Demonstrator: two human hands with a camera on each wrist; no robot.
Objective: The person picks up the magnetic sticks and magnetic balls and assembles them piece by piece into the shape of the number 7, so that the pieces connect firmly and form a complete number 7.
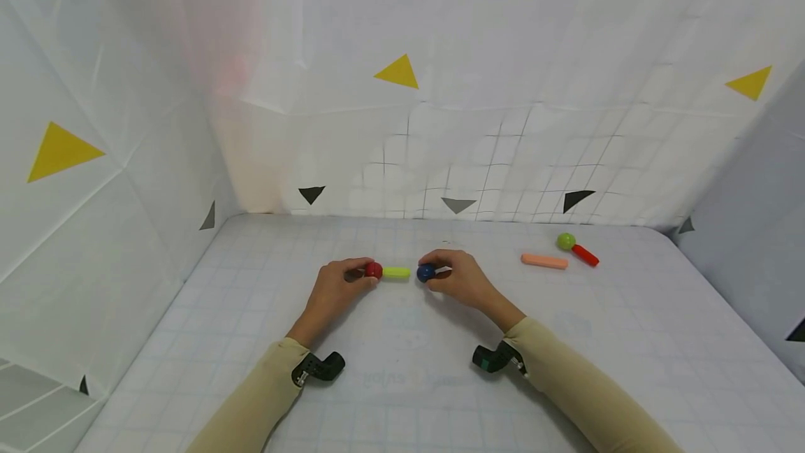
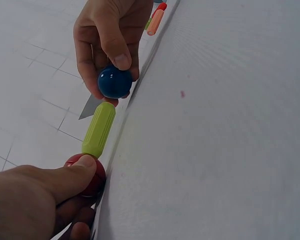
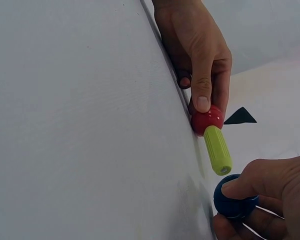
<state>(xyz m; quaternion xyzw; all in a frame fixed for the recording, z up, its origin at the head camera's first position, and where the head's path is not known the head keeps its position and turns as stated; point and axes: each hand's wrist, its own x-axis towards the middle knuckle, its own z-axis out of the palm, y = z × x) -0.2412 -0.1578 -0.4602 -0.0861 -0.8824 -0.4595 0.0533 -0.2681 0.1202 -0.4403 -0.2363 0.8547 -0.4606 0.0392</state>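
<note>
My left hand [image 1: 337, 289] pinches a shiny red ball [image 1: 374, 270] between thumb and fingers. From that ball a ribbed yellow-green rod [image 1: 396, 272] juts out toward the right; its free end shows a small metallic spot in the right wrist view. Opposite it, my right hand [image 1: 462, 278] pinches a blue ball [image 1: 425, 272]. In the head view a narrow gap lies between the rod's end and the blue ball. Both hands work close over the middle of the table, facing each other.
On the right of the white gridded table [image 1: 402, 397] lie an orange rod [image 1: 544, 261] and a green ball [image 1: 566, 241] that meets the end of a red rod [image 1: 585, 255]. White sheeting [image 1: 352, 145] with yellow and dark triangles stands behind and at both sides.
</note>
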